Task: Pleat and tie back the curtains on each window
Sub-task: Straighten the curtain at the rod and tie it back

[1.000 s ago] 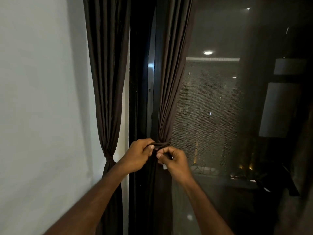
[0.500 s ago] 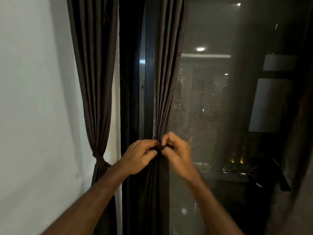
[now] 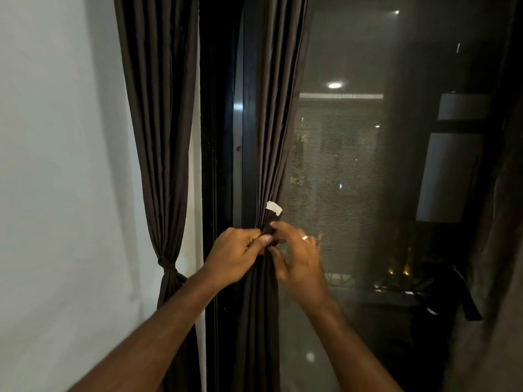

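While our head camera looks at a dark window frame (image 3: 249, 114), we record two brown curtains hanging either side of it. Our left hand (image 3: 235, 257) is curled into a near fist, its thumb and forefinger pinching the tie band (image 3: 268, 232) where it wraps the gathered waist of the right curtain (image 3: 278, 114). Our right hand (image 3: 297, 258) sits just beside it on the other side of the gather, its fingers (image 3: 283, 230) loosely bent and blurred; the fingertips reach the band, but we cannot tell whether they grip it or merely touch it. A ring (image 3: 305, 237) shows on one finger. A white tag (image 3: 273, 207) stands out from the cloth just above the band. The left curtain (image 3: 158, 114) hangs against the white wall (image 3: 56, 165), already pleated and cinched by its own knot (image 3: 167, 263). Window glass (image 3: 353, 165) to the right shows reflected ceiling lights.
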Available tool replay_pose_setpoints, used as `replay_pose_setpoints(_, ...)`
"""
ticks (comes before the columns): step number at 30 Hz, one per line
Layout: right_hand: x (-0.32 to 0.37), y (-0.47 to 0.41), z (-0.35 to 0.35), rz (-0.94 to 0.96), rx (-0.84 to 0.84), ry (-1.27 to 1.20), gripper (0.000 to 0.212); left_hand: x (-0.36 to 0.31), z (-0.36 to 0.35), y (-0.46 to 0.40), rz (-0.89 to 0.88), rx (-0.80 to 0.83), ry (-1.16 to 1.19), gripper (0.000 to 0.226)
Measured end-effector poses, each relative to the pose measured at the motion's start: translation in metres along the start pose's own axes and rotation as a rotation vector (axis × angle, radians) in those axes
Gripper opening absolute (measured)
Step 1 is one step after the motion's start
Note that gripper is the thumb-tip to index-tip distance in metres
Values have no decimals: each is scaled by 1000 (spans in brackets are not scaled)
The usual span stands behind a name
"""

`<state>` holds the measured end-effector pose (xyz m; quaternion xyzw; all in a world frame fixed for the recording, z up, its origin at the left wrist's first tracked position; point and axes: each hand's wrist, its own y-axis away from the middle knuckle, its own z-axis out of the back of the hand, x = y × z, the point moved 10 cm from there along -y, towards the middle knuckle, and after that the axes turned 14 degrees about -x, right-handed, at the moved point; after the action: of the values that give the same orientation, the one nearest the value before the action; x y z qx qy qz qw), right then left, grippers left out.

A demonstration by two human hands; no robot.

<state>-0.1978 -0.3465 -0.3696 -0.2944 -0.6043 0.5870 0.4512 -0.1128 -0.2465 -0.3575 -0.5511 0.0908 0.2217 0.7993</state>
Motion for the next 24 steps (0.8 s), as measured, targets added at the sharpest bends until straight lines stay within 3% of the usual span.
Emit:
replay_pose_setpoints(6, 13, -1, -15, 220, -4, 277, 36, -2, 2, -8, 5, 84, -84, 37)
replay_pose_setpoints(9, 18, -5, -17, 211, 13, 241, 27, -3, 0, -7, 0, 191, -137, 30)
replay_pose_setpoints(14, 10, -28, -20, 129, 139, 51, 17, -8, -1, 2, 33, 298, 66, 31)
replay_pose_setpoints(20, -14, -18, -43, -98, 409, -72, 20, 15, 14, 0, 209, 66, 335, 12)
replay_pose_setpoints(24, -18, -15, -45, -148, 459, -101, 26, 10, 7, 6, 243, 56, 318, 14)
